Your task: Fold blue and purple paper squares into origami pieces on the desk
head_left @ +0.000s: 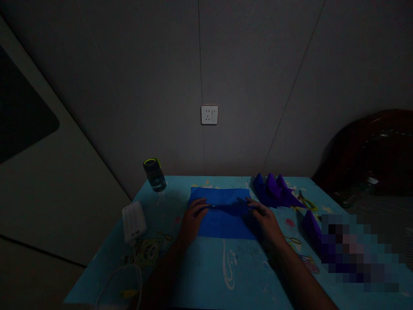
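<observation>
A sheet of blue paper (222,226) lies on the patterned light-blue tablecloth, in front of me. My left hand (194,214) rests at its left side with the fingers stretched inward over the sheet. From the right edge my right hand (263,216) reaches over the paper, its fingers also extended and apart. Neither hand shows anything held. Between the hands a dark band of shadow crosses the sheet; the dim light hides whether the fingertips press on it. Folded blue and purple paper shapes (274,191) stand beyond my right hand.
A water bottle (155,175) stands at the back left. Nearer is a white power bank (134,221) with a white cable (138,269). Another folded purple paper piece (311,228) lies right, partly under a pixelated patch. The wall with a socket (209,115) borders the table's (206,275) back.
</observation>
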`<state>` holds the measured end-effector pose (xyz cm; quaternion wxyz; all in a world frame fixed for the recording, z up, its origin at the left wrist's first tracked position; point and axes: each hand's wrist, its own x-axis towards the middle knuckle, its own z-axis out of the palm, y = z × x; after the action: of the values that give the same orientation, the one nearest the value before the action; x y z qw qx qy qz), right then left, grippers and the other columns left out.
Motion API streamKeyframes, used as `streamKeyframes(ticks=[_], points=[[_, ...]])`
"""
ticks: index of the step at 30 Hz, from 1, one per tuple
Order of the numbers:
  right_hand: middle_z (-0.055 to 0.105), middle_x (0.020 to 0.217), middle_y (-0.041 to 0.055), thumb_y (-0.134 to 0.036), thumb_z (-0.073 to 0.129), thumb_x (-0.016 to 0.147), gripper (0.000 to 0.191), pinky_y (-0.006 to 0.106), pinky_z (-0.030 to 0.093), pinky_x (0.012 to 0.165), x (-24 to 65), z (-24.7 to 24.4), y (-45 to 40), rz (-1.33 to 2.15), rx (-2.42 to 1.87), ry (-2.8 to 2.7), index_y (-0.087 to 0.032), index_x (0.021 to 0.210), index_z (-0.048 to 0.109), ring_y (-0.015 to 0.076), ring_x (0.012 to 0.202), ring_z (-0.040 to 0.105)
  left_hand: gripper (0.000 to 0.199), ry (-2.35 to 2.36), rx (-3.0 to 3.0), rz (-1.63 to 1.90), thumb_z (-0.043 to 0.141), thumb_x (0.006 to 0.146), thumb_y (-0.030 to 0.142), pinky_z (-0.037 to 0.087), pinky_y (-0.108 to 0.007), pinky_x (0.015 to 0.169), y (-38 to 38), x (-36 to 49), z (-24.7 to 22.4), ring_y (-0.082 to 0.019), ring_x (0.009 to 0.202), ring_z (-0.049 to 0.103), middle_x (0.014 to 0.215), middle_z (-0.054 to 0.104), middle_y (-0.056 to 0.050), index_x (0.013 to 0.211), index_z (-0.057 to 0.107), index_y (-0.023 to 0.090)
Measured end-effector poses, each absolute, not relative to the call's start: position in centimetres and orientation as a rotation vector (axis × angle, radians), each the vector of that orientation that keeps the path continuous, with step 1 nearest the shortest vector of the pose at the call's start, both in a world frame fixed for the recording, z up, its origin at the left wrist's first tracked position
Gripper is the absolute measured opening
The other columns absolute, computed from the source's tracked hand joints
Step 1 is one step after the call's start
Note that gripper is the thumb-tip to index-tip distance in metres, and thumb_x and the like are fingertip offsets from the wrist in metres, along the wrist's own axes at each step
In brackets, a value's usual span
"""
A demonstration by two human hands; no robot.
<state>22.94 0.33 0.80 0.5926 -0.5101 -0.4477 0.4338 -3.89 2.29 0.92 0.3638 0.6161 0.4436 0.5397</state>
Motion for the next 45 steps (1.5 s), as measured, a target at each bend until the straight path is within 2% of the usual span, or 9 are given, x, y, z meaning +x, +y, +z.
streamKeyframes(ticks=[4,11,17,20,25,30,35,41,45], points=[[0.065,0.128,0.0074,-0.046,0.081,0.065,0.026,0.050,0.035,0.106,22.9,0.3,0.4,1.025,-1.189,-1.035,-0.026,0.080,0.073,0.0342,0.126,0.051,0.025,1.175,1.498,1.355,0.069,0.078,0.040,0.043,-0.047,0.106,2.5,-4.1,0.3,-0.028,0.121,0.057,0.127,0.063,-0.011,0.095,0.077,0.023],[0.073,0.109,0.0057,-0.046,0.081,0.065,0.029,0.038,0.050,0.084,22.8,-0.5,0.3,1.069,-1.265,-1.042,-0.025,0.085,0.074,0.0291,0.105,0.064,0.055,1.080,1.103,1.244,0.073,0.072,0.053,0.062,-0.039,0.074,2.0,-3.5,-0.2,-0.032,0.112,0.063,0.138,0.055,-0.015,0.114,0.068,0.017],[0.071,0.080,0.0026,-0.045,0.080,0.065,0.031,0.031,0.048,0.062,22.6,-0.1,-0.1,1.145,-1.257,-0.949,-0.022,0.084,0.071,0.0207,0.068,0.063,0.060,1.162,1.287,1.159,0.055,0.085,0.057,0.061,-0.033,0.051,1.6,-3.3,-0.1,-0.022,0.066,0.072,0.104,0.070,-0.011,0.133,0.056,0.022],[0.070,0.079,0.0024,-0.043,0.081,0.063,0.030,0.030,0.048,0.061,22.3,0.3,-0.1,1.159,-1.231,-0.937,-0.022,0.080,0.069,0.0201,0.068,0.063,0.061,1.192,1.313,1.169,0.055,0.086,0.057,0.061,-0.032,0.051,1.6,-3.3,-0.2,-0.024,0.069,0.073,0.101,0.072,-0.011,0.135,0.055,0.021],[0.069,0.075,-0.0002,-0.040,0.081,0.064,0.027,0.028,0.046,0.060,21.9,0.6,0.0,1.195,-1.157,-0.866,-0.023,0.080,0.066,0.0175,0.065,0.062,0.060,1.211,1.314,1.168,0.058,0.084,0.055,0.059,-0.029,0.047,1.6,-3.3,-0.1,-0.023,0.070,0.074,0.120,0.068,-0.014,0.135,0.057,0.023],[0.067,0.075,0.0006,-0.043,0.082,0.064,0.033,0.028,0.046,0.059,22.0,0.6,0.1,1.181,-1.162,-0.901,-0.023,0.083,0.065,0.0179,0.065,0.060,0.057,1.253,1.435,1.169,0.052,0.088,0.053,0.056,-0.030,0.043,1.5,-3.5,0.1,-0.020,0.047,0.068,0.085,0.077,-0.009,0.134,0.058,0.019],[0.065,0.071,0.0003,-0.051,0.081,0.063,0.042,0.030,0.045,0.061,22.1,1.2,0.0,1.092,-1.222,-1.032,-0.023,0.091,0.067,0.0191,0.066,0.059,0.052,1.211,1.513,1.242,0.050,0.092,0.049,0.058,-0.029,0.052,1.6,-3.5,-0.2,-0.019,0.052,0.069,0.070,0.075,-0.005,0.134,0.057,0.019],[0.070,0.080,0.0048,-0.056,0.076,0.066,0.042,0.033,0.046,0.071,22.1,1.7,-0.3,0.975,-1.303,-1.177,-0.022,0.090,0.072,0.0254,0.079,0.061,0.051,1.098,1.521,1.286,0.047,0.093,0.048,0.062,-0.034,0.067,1.7,-3.4,-0.2,-0.023,0.077,0.073,0.085,0.075,-0.009,0.133,0.058,0.018],[0.070,0.082,0.0056,-0.057,0.066,0.078,0.038,0.033,0.045,0.075,22.2,1.4,-0.3,0.908,-1.307,-1.266,-0.020,0.084,0.072,0.0262,0.082,0.061,0.044,1.126,1.478,1.368,0.053,0.090,0.050,0.062,-0.033,0.067,1.9,-3.4,-0.4,-0.019,0.071,0.073,0.109,0.070,-0.011,0.117,0.069,0.019]])
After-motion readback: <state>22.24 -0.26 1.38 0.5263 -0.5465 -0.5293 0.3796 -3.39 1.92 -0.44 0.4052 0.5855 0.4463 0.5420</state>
